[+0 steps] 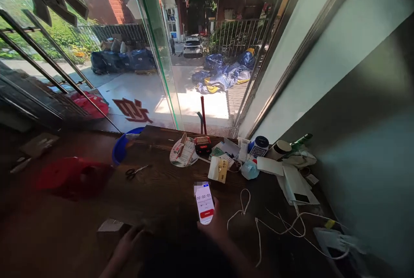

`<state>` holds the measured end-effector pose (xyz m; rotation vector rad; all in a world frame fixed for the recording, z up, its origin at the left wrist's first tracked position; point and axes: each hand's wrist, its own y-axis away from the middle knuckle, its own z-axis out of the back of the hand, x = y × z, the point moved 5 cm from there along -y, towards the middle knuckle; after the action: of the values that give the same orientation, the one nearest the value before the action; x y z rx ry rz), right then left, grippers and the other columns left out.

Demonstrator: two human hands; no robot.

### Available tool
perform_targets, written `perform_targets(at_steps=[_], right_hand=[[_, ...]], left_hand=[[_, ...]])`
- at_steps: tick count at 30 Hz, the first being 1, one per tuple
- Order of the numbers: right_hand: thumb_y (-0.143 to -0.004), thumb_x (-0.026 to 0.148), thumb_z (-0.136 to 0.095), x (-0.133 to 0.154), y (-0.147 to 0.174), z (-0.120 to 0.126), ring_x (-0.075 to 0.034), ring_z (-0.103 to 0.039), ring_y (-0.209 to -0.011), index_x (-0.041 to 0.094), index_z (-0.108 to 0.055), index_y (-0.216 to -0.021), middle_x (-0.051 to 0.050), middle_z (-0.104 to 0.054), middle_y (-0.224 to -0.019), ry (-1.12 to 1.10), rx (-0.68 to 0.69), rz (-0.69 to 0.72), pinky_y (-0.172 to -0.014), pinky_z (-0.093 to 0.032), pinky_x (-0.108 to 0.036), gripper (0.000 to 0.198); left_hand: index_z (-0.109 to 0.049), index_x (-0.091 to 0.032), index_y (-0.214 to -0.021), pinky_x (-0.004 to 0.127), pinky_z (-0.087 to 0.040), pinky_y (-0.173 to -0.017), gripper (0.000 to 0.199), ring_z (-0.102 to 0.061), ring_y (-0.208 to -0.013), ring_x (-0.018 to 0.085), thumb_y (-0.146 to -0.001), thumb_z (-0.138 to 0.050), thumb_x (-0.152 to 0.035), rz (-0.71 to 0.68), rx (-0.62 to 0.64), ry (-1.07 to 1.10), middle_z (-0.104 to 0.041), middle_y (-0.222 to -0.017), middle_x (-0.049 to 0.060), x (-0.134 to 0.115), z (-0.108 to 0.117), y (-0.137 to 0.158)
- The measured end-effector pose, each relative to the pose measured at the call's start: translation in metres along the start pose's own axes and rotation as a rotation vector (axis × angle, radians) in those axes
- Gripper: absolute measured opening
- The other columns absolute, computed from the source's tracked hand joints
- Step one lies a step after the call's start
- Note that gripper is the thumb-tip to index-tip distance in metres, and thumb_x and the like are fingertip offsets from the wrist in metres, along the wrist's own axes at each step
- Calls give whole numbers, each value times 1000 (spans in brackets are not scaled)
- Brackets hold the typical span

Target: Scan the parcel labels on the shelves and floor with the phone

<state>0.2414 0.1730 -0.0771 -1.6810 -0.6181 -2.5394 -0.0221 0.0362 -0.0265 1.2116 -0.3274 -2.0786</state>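
Observation:
A lit smartphone [205, 203] with a running timer and a red button on its screen is gripped by my right hand [215, 222]. My thumb crosses its lower left edge and the fingers wrap its right side. Down at the lower left, my left hand [131, 237] is dim and slightly blurred, its fingers stretched out and holding nothing I can see. Right beside it sits a small box [111, 226]; whether they touch is unclear. Scissors [136, 172] lie on the dark wooden table [161, 191], beyond my left hand.
Along the table's far side are a round fan [177, 159], a black-and-red device [202, 145], a cream packet [218, 169], and a dark-lidded jar [259, 146]. A white cable [244, 209] trails at right. Left are a blue tub [119, 150] and red stool-like object [76, 176]. Glass doors stand ahead.

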Motion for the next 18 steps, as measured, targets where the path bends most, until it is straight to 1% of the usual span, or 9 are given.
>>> perform_targets(at_steps=[2, 3, 4, 5, 7, 11, 13, 15, 18], right_hand=[[-51, 18, -74, 32, 3, -8, -34, -57, -114, 20, -32, -131, -15, -60, -122, -98, 92, 81, -95, -47, -43, 90], [-52, 21, -75, 49, 5, -13, -33, -58, -112, 20, -30, -131, -15, -59, -122, -144, 152, 123, -94, -48, -43, 92], [-51, 25, -77, 66, 8, -18, -33, -60, -109, 20, -28, -131, -15, -60, -120, -184, 214, 162, -92, -49, -43, 93], [-52, 30, -78, 81, 11, -22, -33, -61, -106, 20, -27, -130, -15, -60, -120, -221, 275, 197, -89, -51, -43, 94], [-58, 40, -76, 106, 18, -31, -33, -61, -106, 20, -27, -130, -16, -60, -121, -291, 384, 259, -89, -51, -44, 90], [-84, 66, -42, 131, 36, -48, -32, -52, -121, 23, -32, -132, -15, -53, -134, -455, 569, 287, -98, -45, -47, 65], [-86, 70, -33, 135, 46, -63, -31, -49, -125, 26, -33, -133, -13, -50, -138, -562, 676, 228, -99, -44, -47, 65], [-85, 70, -36, 141, 55, -80, -30, -48, -125, 27, -32, -134, -12, -49, -139, -632, 746, 190, -100, -44, -46, 66], [-85, 71, -37, 158, 69, -110, -30, -49, -124, 26, -35, -133, -12, -51, -136, -578, 779, 239, -98, -45, -44, 67]], left_hand=[[-68, -23, -106, 43, -36, -103, 41, -52, -118, 32, -77, -61, -51, -46, 157, 282, -66, -116, 6, -25, -29, 7], [-62, -25, -118, 42, -33, -106, 48, -48, -124, 30, -78, -60, -50, -104, 263, 468, -61, -126, 6, -42, -45, 13], [-48, -28, -133, 43, -34, -105, 56, -45, -126, 28, -81, -58, -47, -146, 388, 659, -53, -135, 6, -59, -60, 21], [-37, -29, -140, 43, -33, -106, 66, -45, -127, 27, -80, -61, -43, -194, 450, 808, -49, -139, 7, -74, -70, 28], [-20, -31, -146, 44, -38, -102, 85, -46, -125, 28, -75, -65, -35, -221, 457, 1044, -49, -139, 8, -90, -79, 41], [0, -40, -146, 40, -51, -81, 110, -54, -115, 31, -64, -68, -15, -261, 411, 1219, -49, -137, 6, -90, -62, 65], [1, -40, -146, 37, -50, -82, 111, -55, -114, 29, -63, -66, -7, -288, 352, 1216, -50, -136, 6, -82, -44, 77], [1, -40, -146, 35, -49, -84, 112, -53, -116, 28, -63, -64, -3, -297, 289, 1224, -50, -136, 5, -72, -26, 86], [3, -41, -146, 35, -49, -84, 114, -52, -117, 29, -59, -60, -2, -318, 230, 1269, -48, -138, 3, -49, -2, 96]])
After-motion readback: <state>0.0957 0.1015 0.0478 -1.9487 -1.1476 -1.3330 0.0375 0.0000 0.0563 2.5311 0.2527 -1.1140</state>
